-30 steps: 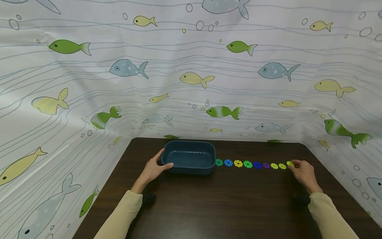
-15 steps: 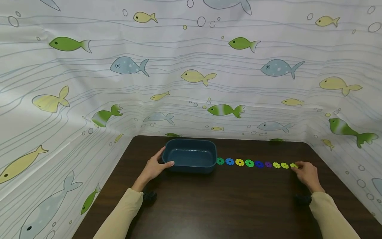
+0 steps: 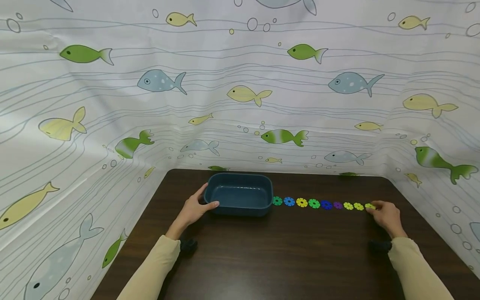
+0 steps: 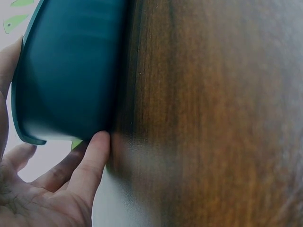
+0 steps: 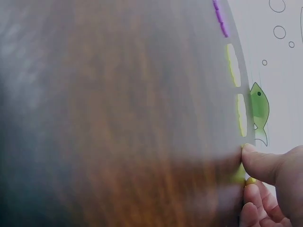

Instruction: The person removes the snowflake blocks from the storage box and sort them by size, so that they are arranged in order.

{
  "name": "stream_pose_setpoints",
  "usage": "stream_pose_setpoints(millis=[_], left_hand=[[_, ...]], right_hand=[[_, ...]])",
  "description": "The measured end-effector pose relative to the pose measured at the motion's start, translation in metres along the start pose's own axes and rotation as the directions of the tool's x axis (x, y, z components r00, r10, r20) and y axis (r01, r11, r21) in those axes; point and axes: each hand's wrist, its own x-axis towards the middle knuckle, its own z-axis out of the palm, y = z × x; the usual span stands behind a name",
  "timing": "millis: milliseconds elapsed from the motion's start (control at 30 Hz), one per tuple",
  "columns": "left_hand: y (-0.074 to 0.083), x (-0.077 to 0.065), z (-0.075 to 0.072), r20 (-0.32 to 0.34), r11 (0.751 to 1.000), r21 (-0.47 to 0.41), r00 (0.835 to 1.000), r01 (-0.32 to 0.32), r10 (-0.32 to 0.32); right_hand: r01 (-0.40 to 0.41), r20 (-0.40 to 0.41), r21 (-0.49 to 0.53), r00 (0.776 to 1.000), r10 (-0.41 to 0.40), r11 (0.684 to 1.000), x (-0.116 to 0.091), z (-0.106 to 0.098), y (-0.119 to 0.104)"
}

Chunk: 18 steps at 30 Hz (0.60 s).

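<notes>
A dark blue rectangular plastic box (image 3: 240, 210) stands at the back of the brown table. At its left end, my left hand (image 3: 193, 210) holds it, thumb over the front rim and fingers along the left side. In the left wrist view, fingertips (image 4: 99, 139) press at the box's lower corner. A row of flower-shaped plastic discs runs from the box's right side: green, blue, yellow, green, dark blue, purple (image 3: 338, 205), then yellow-green. My right hand (image 3: 388, 216) pinches the last yellow-green disc (image 3: 369, 206) between thumb and fingers, in line with the row.
The dark brown table (image 3: 277, 254) extends toward me in front of the box and the row. A white fish-print cloth (image 3: 247, 121) rises behind the table and along both sides. A dark wrist band (image 3: 188, 246) is on the left wrist.
The right hand has lowered the yellow-green disc into line at the row's right end and still pinches it. The left hand keeps its hold on the box. The head view has shifted slightly.
</notes>
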Motion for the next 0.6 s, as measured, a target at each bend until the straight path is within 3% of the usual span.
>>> stream_pose_setpoints(millis=[600], left_hand=[[0.0015,0.001,0.0,-0.007,1.0,-0.004,1.0,0.008,-0.008]], right_hand=[[-0.042,0.086,0.004,0.995,0.041,0.999,0.005,-0.0004,0.0011]])
